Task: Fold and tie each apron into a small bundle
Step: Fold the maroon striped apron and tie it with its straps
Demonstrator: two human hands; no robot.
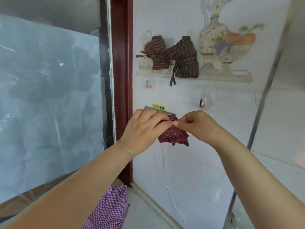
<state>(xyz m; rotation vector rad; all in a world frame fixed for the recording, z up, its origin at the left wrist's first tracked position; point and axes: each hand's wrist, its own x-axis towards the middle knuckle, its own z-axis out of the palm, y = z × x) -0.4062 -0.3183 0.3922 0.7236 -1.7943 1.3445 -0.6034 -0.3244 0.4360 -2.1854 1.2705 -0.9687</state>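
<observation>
Both hands' grip on the maroon bundle [175, 136], two brown bundles [171, 57] hung above, gingham cloth [109, 210] below.

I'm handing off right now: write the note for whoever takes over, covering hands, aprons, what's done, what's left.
Left hand and right hand: both pinch the red apron bundle, held against the wall.
Done: two brown striped bundles hang tied on the wall above.
Left: finish the tie on the red one; whether its knot is closed is hidden by the fingers. The purple checked cloth lies loose below.
</observation>
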